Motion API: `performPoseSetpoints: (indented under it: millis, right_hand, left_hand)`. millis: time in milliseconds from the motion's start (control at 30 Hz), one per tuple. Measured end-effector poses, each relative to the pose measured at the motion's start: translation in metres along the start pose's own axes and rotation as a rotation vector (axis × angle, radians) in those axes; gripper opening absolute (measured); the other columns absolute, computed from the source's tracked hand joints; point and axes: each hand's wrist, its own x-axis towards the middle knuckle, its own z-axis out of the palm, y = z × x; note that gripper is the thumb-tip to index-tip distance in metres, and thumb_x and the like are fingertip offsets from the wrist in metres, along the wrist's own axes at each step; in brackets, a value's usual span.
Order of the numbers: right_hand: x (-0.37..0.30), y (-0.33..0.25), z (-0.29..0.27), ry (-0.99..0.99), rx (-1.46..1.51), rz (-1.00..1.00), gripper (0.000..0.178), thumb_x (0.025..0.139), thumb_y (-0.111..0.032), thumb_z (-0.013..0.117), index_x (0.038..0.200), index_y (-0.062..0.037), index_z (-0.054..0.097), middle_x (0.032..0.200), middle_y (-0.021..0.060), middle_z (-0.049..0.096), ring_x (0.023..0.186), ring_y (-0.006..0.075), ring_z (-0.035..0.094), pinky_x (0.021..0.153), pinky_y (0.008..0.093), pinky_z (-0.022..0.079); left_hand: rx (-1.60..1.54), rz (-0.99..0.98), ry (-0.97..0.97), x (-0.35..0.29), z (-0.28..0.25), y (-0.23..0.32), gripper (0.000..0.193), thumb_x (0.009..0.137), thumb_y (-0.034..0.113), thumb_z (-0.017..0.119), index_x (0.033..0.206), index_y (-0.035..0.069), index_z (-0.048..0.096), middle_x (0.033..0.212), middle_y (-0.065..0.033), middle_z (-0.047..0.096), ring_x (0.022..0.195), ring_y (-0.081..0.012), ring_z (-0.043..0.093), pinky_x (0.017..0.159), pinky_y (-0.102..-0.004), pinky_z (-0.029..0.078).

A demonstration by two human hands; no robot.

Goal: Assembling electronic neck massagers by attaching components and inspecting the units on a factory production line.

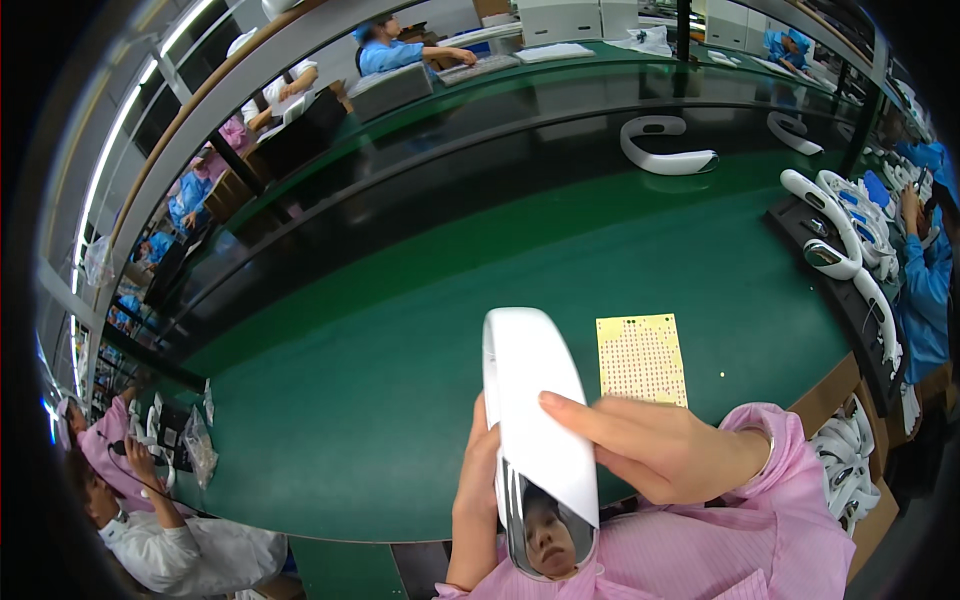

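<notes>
A white curved neck massager (535, 375) stands upright before me, its mirror-like end toward my body. My left hand (476, 475) is closed around its left side, with most fingers hidden behind it. The fingers of my right hand (655, 450) are closed against its right side, one fingertip pressing on the white face. Whether a small piece lies under that fingertip is hidden. Just beyond my right hand lies a yellow sheet of small labels (642, 350), its lower edge partly covered.
On the right stand a black tray (870, 345) with white massagers and a carton (868, 510) of white parts. A dark conveyor (420, 180) carries another massager (668, 160). A plastic bag (199, 450) lies at left. Co-workers sit left, right and across.
</notes>
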Motion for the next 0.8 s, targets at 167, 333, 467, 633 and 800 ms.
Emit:
performPoseSetpoints:
  millis: [167, 333, 467, 633, 800]
  right_hand:
    - [0.023, 0.034, -0.018, 0.508, -0.511, -0.418, 0.048, 0.066, -0.012, 0.077, 0.110, -0.0119, 0.057, 0.107, 0.0128, 0.047, 0.098, 0.0290, 0.047, 0.083, 0.0416, 0.038]
    - [0.030, 0.078, -0.027, 0.426, 0.306, -0.151, 0.052, 0.070, -0.010, 0.074, 0.112, -0.0005, 0.044, 0.101, 0.0093, 0.052, 0.096, 0.0143, 0.050, 0.088, 0.0290, 0.041]
    - [0.020, 0.075, -0.032, 0.396, -0.020, -0.236, 0.057, 0.066, -0.006, 0.072, 0.116, 0.0003, 0.045, 0.104, 0.0091, 0.048, 0.095, 0.0180, 0.049, 0.088, 0.0286, 0.039]
    - [0.010, 0.069, -0.024, 0.422, 0.233, -0.156, 0.060, 0.064, -0.005, 0.072, 0.117, 0.0013, 0.045, 0.111, 0.0114, 0.048, 0.101, 0.0176, 0.049, 0.090, 0.0283, 0.039]
    - [0.014, 0.056, -0.021, 0.494, 0.372, 0.089, 0.055, 0.077, -0.018, 0.073, 0.119, 0.0003, 0.043, 0.093, 0.0029, 0.055, 0.086, 0.0094, 0.053, 0.079, 0.0249, 0.044]
  left_hand:
    - [-0.123, -0.100, -0.041, -0.030, 0.024, 0.023, 0.050, 0.092, 0.016, 0.045, 0.138, 0.003, 0.031, 0.138, -0.0169, 0.038, 0.117, -0.0222, 0.049, 0.093, -0.0289, 0.045]
    - [0.081, 0.114, -0.180, -0.044, -0.006, 0.030, 0.037, 0.088, 0.013, 0.052, 0.122, 0.003, 0.045, 0.151, -0.0135, 0.012, 0.085, -0.0402, 0.065, 0.061, -0.0361, 0.058]
    - [0.618, 0.581, -0.427, -0.032, -0.022, 0.037, 0.067, 0.065, 0.012, 0.079, 0.121, 0.001, 0.044, 0.140, -0.0208, 0.028, 0.076, -0.0370, 0.066, 0.065, -0.0385, 0.059]
    - [0.757, 0.820, -0.215, -0.039, -0.023, 0.044, 0.072, 0.064, 0.029, 0.083, 0.117, -0.004, 0.047, 0.119, -0.0218, 0.047, 0.080, -0.0281, 0.062, 0.066, -0.0326, 0.055]
    - [0.733, 0.790, -0.129, -0.033, -0.015, 0.039, 0.069, 0.070, 0.047, 0.074, 0.114, -0.001, 0.049, 0.110, -0.0148, 0.051, 0.096, -0.0202, 0.052, 0.074, -0.0287, 0.046]
